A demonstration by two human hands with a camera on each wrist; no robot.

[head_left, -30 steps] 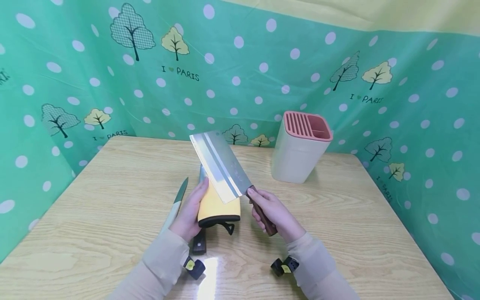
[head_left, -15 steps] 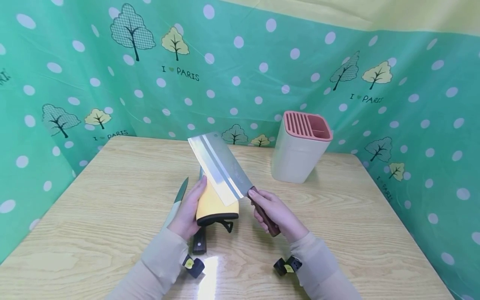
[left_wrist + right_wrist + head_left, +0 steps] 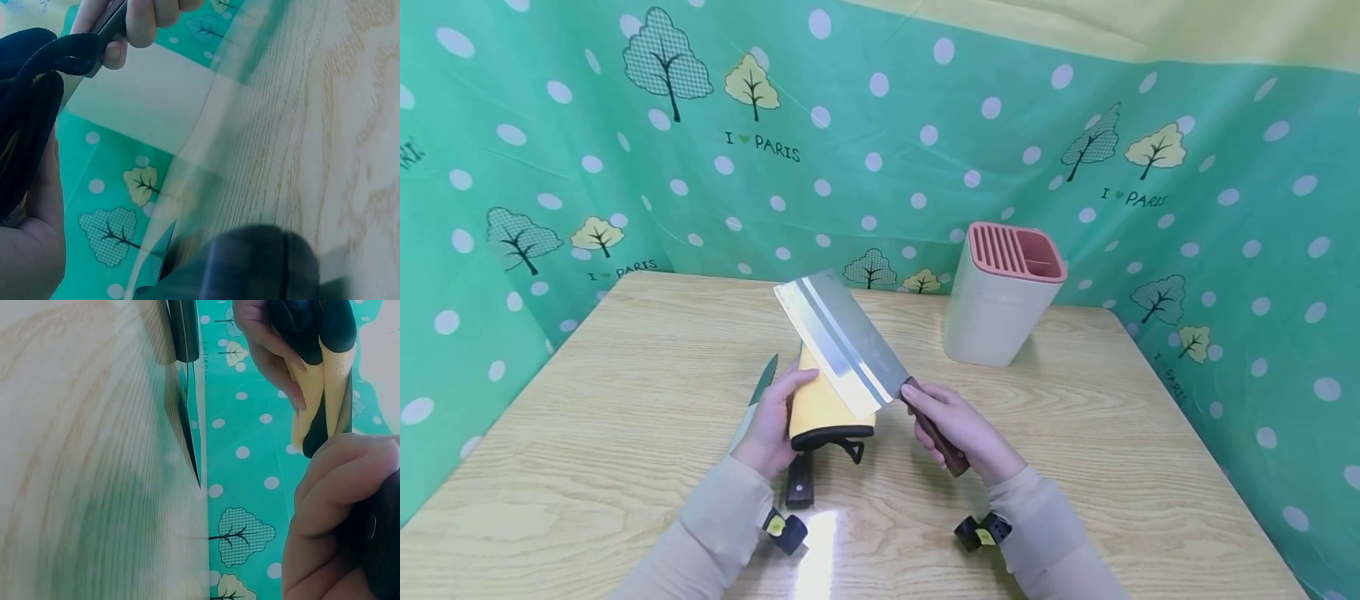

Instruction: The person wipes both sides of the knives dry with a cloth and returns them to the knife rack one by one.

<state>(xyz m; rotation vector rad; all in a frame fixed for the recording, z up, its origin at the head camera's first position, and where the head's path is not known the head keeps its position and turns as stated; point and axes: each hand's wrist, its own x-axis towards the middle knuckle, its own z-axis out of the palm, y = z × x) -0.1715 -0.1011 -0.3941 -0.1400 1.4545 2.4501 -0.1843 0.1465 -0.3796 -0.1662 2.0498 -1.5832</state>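
Observation:
My right hand (image 3: 958, 425) grips the dark wooden handle of a cleaver (image 3: 842, 333), its broad steel blade slanting up to the left. Behind and below that blade, my left hand (image 3: 771, 421) holds a folded yellow cloth (image 3: 820, 412) with black edging and a black loop. The blade overlaps the cloth; whether they touch I cannot tell. Under the left hand and cloth lies a dark-handled knife (image 3: 800, 483), its blade mostly hidden. A green-bladed knife (image 3: 765, 379) with a pale handle lies left of that hand, partly covered. In the right wrist view the cloth (image 3: 310, 387) shows its layers edge-on.
A white knife holder (image 3: 992, 321) with a pink slotted top stands upright at the back right of the wooden table (image 3: 1075, 467). A green printed curtain (image 3: 880, 167) hangs behind the table and along both sides. Wrist cameras sit on both sleeves.
My right hand has moved slightly right and toward me, drawing the cleaver with it. The left hand and cloth have shifted a little left. The knives on the table have stayed put.

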